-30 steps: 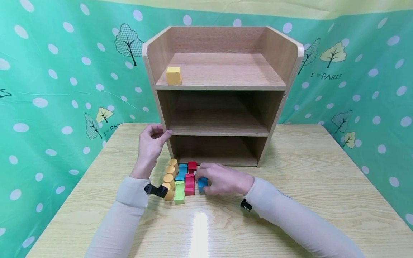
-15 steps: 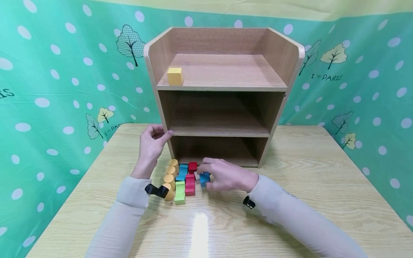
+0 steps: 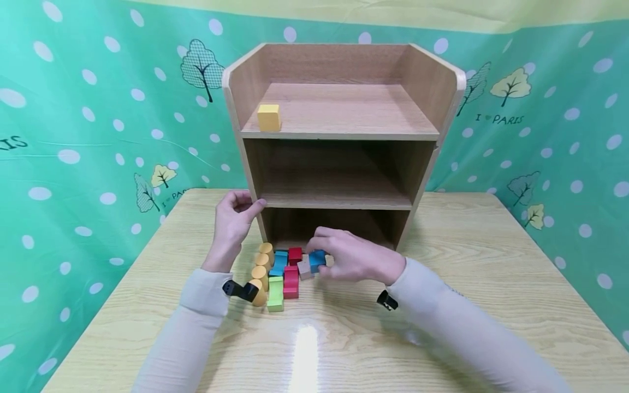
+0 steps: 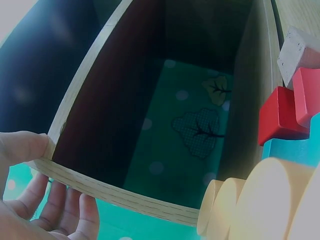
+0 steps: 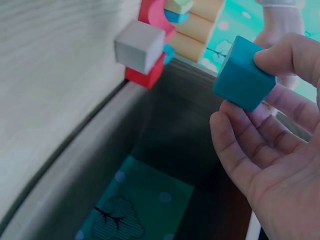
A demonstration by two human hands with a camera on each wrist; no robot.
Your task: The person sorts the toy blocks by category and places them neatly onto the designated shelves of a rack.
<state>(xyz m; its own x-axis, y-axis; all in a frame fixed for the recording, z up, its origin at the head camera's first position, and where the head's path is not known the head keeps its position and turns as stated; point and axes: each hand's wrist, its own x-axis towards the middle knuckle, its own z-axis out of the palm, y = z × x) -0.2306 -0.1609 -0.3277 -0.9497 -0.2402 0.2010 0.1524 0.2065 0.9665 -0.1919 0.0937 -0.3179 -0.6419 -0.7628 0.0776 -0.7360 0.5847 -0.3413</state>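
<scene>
My left hand (image 3: 233,221) grips the left side panel of the wooden shelf (image 3: 339,135). In the left wrist view its thumb lies on the front edge and the fingers are on the panel's outer side. My right hand (image 3: 356,254) pinches a blue cube (image 5: 244,75) between thumb and fingers, lifted off the table before the lowest compartment. Left of it stand a grey-white cube (image 3: 305,267), a red cube (image 3: 295,255), a red curved block (image 3: 291,282), a blue curved block (image 3: 278,263) and a green curved block (image 3: 276,295).
Several tan cylinders (image 3: 260,272) stand in a row at the left of the blocks, close to my left forearm. A yellow cube (image 3: 269,118) sits on the top shelf at its front left. Behind the table (image 3: 472,262) hangs a green dotted cloth (image 3: 98,136).
My right hand has raised the blue cube off the table and carried it slightly right and toward the shelf, uncovering the grey-white cube. The left hand keeps its grip on the panel.
</scene>
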